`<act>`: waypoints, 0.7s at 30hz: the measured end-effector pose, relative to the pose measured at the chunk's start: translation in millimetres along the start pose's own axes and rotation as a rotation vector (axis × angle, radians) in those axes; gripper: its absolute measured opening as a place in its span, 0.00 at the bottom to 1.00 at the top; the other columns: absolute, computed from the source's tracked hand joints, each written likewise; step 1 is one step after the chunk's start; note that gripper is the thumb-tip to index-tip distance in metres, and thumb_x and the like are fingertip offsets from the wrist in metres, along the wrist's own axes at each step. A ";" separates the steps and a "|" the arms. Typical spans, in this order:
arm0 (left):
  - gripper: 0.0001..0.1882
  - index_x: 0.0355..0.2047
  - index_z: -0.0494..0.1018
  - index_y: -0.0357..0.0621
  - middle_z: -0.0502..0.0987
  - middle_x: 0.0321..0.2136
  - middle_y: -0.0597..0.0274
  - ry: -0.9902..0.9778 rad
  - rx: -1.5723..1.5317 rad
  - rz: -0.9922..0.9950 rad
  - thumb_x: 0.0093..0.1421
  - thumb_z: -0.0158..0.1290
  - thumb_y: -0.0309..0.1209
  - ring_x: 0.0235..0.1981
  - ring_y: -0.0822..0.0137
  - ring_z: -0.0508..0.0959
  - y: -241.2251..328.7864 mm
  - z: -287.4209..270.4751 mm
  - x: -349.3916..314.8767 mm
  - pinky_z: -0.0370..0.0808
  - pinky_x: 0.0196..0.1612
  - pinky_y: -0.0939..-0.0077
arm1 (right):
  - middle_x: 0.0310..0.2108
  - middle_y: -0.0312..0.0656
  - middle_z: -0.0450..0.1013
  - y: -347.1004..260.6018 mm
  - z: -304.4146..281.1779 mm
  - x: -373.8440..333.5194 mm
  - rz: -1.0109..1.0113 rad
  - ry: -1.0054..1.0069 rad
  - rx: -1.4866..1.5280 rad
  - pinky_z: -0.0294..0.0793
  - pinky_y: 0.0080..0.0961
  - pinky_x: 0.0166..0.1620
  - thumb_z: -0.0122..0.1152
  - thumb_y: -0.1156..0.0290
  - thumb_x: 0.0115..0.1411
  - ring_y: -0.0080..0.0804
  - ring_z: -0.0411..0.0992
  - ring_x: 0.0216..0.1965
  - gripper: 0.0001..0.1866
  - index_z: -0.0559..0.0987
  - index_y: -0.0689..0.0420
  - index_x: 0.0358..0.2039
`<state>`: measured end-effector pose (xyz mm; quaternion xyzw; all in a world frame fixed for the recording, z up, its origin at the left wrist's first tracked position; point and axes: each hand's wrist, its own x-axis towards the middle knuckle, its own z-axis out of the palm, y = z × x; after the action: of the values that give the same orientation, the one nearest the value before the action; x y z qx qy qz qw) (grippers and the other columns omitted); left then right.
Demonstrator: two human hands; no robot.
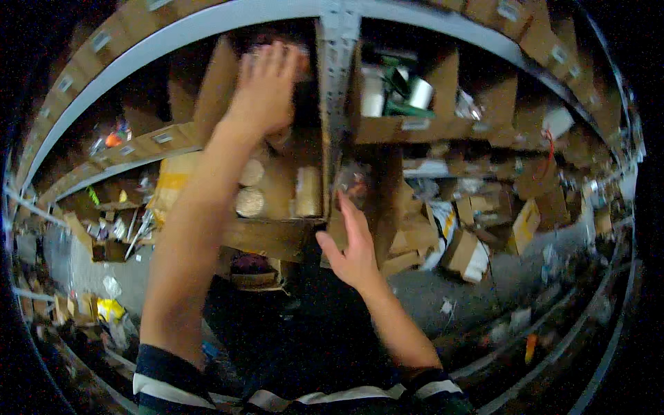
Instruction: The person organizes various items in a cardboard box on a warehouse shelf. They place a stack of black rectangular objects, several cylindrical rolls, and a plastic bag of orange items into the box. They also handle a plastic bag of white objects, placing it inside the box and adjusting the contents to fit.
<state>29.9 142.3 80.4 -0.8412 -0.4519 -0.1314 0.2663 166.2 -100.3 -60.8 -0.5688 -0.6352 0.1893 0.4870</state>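
My left hand (266,90) reaches up into a cardboard bin (214,90) on the shelf. Its fingers are stretched out over something dark and shiny that is mostly hidden. Below it, an open cardboard box (277,232) holds several pale round-ended rolls (250,203), and one roll (308,192) stands apart at the right side. My right hand (356,252) is beside that box's right edge, thumb apart and index finger extended. The fingertip is at or near a clear plastic packet (354,181) with something reddish inside; whether they touch, I cannot tell.
A grey perforated shelf post (339,69) rises between the bins. To its right, a cardboard bin (408,128) holds white and green items. Opened cartons (467,256) and loose packaging lie at the lower right. A yellow-taped parcel (173,181) is left of my forearm.
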 end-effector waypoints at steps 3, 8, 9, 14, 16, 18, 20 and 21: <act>0.43 0.72 0.52 0.46 0.53 0.71 0.43 0.123 -0.083 0.073 0.58 0.58 0.32 0.73 0.43 0.52 0.1 -40.3 -28.6 0.46 0.72 0.38 | 0.60 0.56 0.70 13.7 -23.0 -56.7 -0.070 0.134 0.051 0.66 0.41 0.64 0.65 0.69 0.60 0.51 0.69 0.60 0.28 0.72 0.65 0.59; 0.27 0.55 0.75 0.46 0.73 0.59 0.46 0.400 -0.589 0.161 0.52 0.56 0.19 0.61 0.45 0.72 31.9 -101.9 -126.6 0.57 0.68 0.36 | 0.48 0.50 0.79 50.7 -56.9 -127.7 0.192 0.605 0.071 0.74 0.37 0.56 0.62 0.76 0.59 0.45 0.77 0.50 0.11 0.80 0.62 0.43; 0.23 0.50 0.76 0.47 0.76 0.54 0.49 0.396 -0.724 0.185 0.52 0.57 0.20 0.56 0.47 0.75 45.4 -105.7 -148.2 0.62 0.65 0.37 | 0.44 0.49 0.80 53.8 -61.5 -134.6 0.309 0.627 0.085 0.74 0.37 0.54 0.61 0.77 0.60 0.44 0.77 0.48 0.11 0.80 0.61 0.44; 0.16 0.43 0.80 0.52 0.79 0.48 0.58 0.233 -0.950 0.339 0.52 0.59 0.27 0.48 0.55 0.80 89.0 -88.6 -206.4 0.71 0.56 0.50 | 0.48 0.52 0.77 75.0 -17.3 -93.1 0.353 0.142 0.058 0.75 0.38 0.55 0.65 0.70 0.62 0.45 0.76 0.52 0.17 0.78 0.60 0.51; 0.17 0.46 0.81 0.51 0.80 0.49 0.60 0.182 -0.966 0.395 0.54 0.58 0.29 0.50 0.57 0.80 99.3 -84.2 -221.5 0.71 0.57 0.53 | 0.54 0.44 0.72 96.2 26.1 -49.3 0.511 0.219 0.475 0.77 0.29 0.50 0.62 0.71 0.65 0.37 0.77 0.45 0.20 0.74 0.55 0.57; 0.16 0.45 0.81 0.51 0.80 0.48 0.60 0.171 -0.997 0.408 0.55 0.57 0.30 0.50 0.57 0.80 102.9 -86.3 -237.2 0.71 0.58 0.53 | 0.54 0.44 0.72 130.6 47.1 -13.3 0.818 0.320 0.880 0.78 0.29 0.49 0.60 0.69 0.65 0.38 0.77 0.43 0.19 0.74 0.53 0.56; 0.18 0.45 0.81 0.51 0.80 0.48 0.60 0.137 -1.007 0.361 0.51 0.58 0.27 0.50 0.57 0.80 98.1 -91.5 -252.8 0.71 0.58 0.54 | 0.51 0.44 0.73 166.7 62.6 17.1 1.061 0.422 1.208 0.79 0.29 0.47 0.59 0.69 0.65 0.38 0.78 0.41 0.17 0.74 0.53 0.54; 0.19 0.45 0.81 0.50 0.80 0.48 0.59 0.120 -1.007 0.329 0.51 0.59 0.26 0.50 0.57 0.80 95.2 -93.0 -259.8 0.71 0.58 0.54 | 0.49 0.44 0.73 180.6 68.4 23.9 1.064 0.426 1.271 0.80 0.29 0.46 0.59 0.69 0.65 0.38 0.78 0.40 0.16 0.75 0.54 0.53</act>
<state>-33.9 -132.5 5.6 -0.9157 -0.1790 -0.3362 -0.1278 209.2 -6.4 -225.7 -0.4336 0.0483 0.6021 0.6687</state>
